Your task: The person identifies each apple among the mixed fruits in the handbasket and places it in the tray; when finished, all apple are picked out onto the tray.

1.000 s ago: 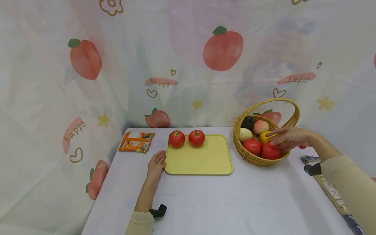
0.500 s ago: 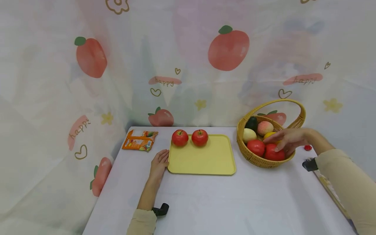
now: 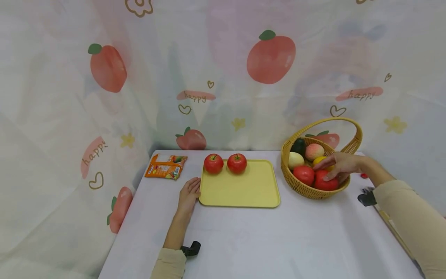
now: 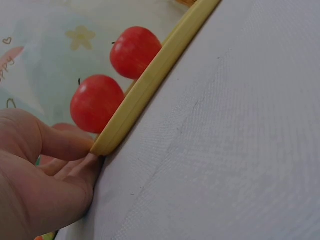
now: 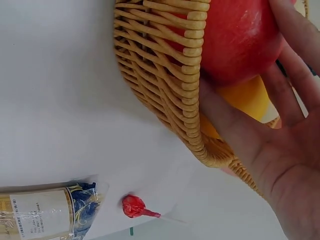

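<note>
Right hand (image 3: 343,162): reaching down into the wicker basket (image 3: 306,191), grasping the front red fruit (image 3: 323,185), digits to either side of it. The fruit sits inside the basket, directly under that grip. Beneath the extended fingers, just beyond the held piece, lies a yellow fruit (image 5: 250,97), partly covered. Immediately left of the grasp, a second red fruit (image 3: 304,175); farther left and beyond it, a pale fruit (image 3: 295,160). Past the fingertips toward the backdrop (image 3: 223,58) I note a peach (image 3: 314,151) and a dark green fruit (image 3: 298,146). The basket handle arches behind the hand.

Right of the grip, outside the basket, a red lollipop (image 5: 132,206) and a long packet (image 5: 42,212) lie on the table (image 3: 261,240), the packet partly under the sleeve.

Left hand (image 3: 188,197): well apart from the right, lightly pinching the near left corner of the yellow tray (image 3: 240,190), thumb at the rim. The tray lies flat between the two hands. Ahead of the left hand, along the tray's far side, stand two red apples (image 3: 237,163), stems up. Farther left, an orange snack packet (image 3: 166,167) lies flat.
</note>
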Demonstrator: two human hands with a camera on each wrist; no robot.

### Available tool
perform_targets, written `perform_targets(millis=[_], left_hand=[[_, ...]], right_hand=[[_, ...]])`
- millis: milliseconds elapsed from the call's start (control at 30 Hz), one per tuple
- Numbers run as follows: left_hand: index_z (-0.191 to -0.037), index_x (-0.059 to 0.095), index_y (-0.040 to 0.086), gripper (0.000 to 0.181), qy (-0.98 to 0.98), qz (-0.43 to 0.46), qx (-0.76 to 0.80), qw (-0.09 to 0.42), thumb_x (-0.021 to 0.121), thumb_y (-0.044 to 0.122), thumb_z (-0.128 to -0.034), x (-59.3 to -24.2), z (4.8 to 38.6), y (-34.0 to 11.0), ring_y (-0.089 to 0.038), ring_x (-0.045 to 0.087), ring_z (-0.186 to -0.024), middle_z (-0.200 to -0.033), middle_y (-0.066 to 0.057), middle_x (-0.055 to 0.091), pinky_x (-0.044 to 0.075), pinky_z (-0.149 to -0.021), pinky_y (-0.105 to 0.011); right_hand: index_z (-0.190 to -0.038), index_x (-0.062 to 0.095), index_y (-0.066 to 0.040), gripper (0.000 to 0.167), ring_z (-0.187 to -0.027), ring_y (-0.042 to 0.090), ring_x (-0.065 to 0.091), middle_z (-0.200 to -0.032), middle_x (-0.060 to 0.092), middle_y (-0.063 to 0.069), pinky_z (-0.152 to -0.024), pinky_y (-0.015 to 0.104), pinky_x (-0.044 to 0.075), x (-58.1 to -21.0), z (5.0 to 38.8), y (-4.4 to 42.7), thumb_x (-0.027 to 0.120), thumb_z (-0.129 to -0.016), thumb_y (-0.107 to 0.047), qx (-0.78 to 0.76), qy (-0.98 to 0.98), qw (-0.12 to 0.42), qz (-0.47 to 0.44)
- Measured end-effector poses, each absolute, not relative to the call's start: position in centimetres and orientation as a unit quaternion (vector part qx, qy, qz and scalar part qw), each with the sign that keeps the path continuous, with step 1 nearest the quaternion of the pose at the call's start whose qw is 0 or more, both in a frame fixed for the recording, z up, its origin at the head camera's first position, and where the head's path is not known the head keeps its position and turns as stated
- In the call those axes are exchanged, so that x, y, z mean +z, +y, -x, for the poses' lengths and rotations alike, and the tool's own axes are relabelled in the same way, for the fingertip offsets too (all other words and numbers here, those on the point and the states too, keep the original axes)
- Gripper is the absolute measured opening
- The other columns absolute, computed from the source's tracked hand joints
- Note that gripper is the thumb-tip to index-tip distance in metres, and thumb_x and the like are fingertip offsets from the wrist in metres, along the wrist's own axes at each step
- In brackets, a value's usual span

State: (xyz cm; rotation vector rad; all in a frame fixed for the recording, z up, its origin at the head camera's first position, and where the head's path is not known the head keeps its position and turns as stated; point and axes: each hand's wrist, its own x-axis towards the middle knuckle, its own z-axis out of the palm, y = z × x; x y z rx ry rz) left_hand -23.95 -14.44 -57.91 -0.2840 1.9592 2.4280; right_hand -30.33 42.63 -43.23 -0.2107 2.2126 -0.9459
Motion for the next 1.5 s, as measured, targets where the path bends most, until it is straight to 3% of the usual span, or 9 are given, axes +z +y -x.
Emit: perform_targets(millis=[267, 500, 700, 767, 933, 1133, 1333, 1500], left_hand=[[-0.151, 0.045, -0.005, 0.065, 0.619, 0.084, 0.781, 0.003, 0.045, -0.026, -0.0897, -57.7, 23.8, -14.5, -0.034, 0.044, -0.147, -0.155, -0.026, 0.048, 0.038, -0.122, -0.042], [-0.152, 0.043, -0.006, 0.065, 0.619, 0.079, 0.781, 0.004, 0.045, -0.026, -0.0905, -57.7, 23.7, -14.8, -0.036, 0.043, -0.148, -0.156, -0.027, 0.046, 0.037, -0.122, -0.044], [-0.152, 0.043, -0.006, 0.064, 0.617, 0.083, 0.783, 0.001, 0.045, -0.026, -0.0906, -57.9, 23.6, -15.0, -0.036, 0.043, -0.148, -0.156, -0.027, 0.046, 0.036, -0.122, -0.044], [-0.151, 0.043, -0.006, 0.065, 0.616, 0.083, 0.783, -0.002, 0.045, -0.027, -0.0901, -57.9, 23.5, -15.0, -0.036, 0.043, -0.148, -0.155, -0.027, 0.047, 0.037, -0.122, -0.044], [-0.151, 0.044, -0.006, 0.065, 0.620, 0.088, 0.779, -0.002, 0.046, -0.027, -0.0897, -58.0, 23.5, -15.0, -0.036, 0.044, -0.147, -0.155, -0.026, 0.048, 0.038, -0.121, -0.044], [-0.152, 0.044, -0.005, 0.064, 0.622, 0.091, 0.778, 0.003, 0.046, -0.026, -0.0908, -58.0, 23.6, -14.8, -0.036, 0.045, -0.147, -0.155, -0.026, 0.048, 0.038, -0.121, -0.044], [-0.151, 0.044, -0.005, 0.064, 0.621, 0.086, 0.779, 0.005, 0.046, -0.026, -0.0908, -57.7, 23.6, -14.4, -0.034, 0.045, -0.147, -0.155, -0.025, 0.049, 0.038, -0.121, -0.042], [-0.152, 0.045, -0.004, 0.064, 0.627, 0.092, 0.774, 0.008, 0.047, -0.026, -0.0909, -57.7, 23.9, -14.5, -0.033, 0.046, -0.146, -0.155, -0.024, 0.049, 0.039, -0.121, -0.042]], right_hand=[[-0.151, 0.051, 0.001, 0.065, -0.115, 0.031, 0.060, -0.158, 0.037, 0.033, -0.089, 0.048, 0.064, -42.6, 29.3, 43.8, 0.077, -0.094, -0.017, -0.388, 0.856, 0.330, 0.092], [-0.154, 0.047, -0.002, 0.067, -0.120, 0.015, 0.064, -0.160, 0.036, 0.031, -0.090, 0.038, 0.064, -42.2, 28.4, 45.2, 0.075, -0.096, -0.017, -0.382, 0.867, 0.288, 0.140], [-0.155, 0.047, -0.008, 0.068, -0.129, 0.032, 0.056, -0.153, 0.049, 0.026, -0.089, 0.036, 0.061, -41.5, 27.4, 45.5, 0.075, -0.096, -0.025, -0.357, 0.892, 0.238, 0.145], [-0.155, 0.047, -0.008, 0.068, -0.129, 0.028, 0.055, -0.152, 0.050, 0.025, -0.091, 0.037, 0.058, -41.4, 27.1, 45.5, 0.074, -0.096, -0.024, -0.358, 0.895, 0.224, 0.142], [-0.155, 0.047, -0.008, 0.065, -0.117, 0.002, 0.056, -0.153, 0.050, 0.021, -0.092, 0.039, 0.055, -41.2, 26.5, 45.5, 0.072, -0.097, -0.026, -0.362, 0.903, 0.189, 0.132], [-0.154, 0.049, -0.012, 0.060, -0.111, 0.006, 0.060, -0.148, 0.053, 0.019, -0.089, 0.040, 0.055, -41.2, 25.7, 45.3, 0.067, -0.099, -0.027, -0.369, 0.904, 0.167, 0.135], [-0.156, 0.049, -0.020, 0.059, -0.108, 0.015, 0.058, -0.137, 0.061, 0.000, -0.071, 0.039, 0.045, -41.0, 24.7, 44.7, 0.067, -0.100, -0.028, -0.365, 0.909, 0.140, 0.143], [-0.156, 0.048, -0.015, 0.057, -0.116, 0.008, 0.059, -0.138, 0.059, -0.017, -0.085, 0.034, 0.055, -40.9, 24.3, 43.8, 0.064, -0.102, -0.022, -0.408, 0.890, 0.131, 0.155]])
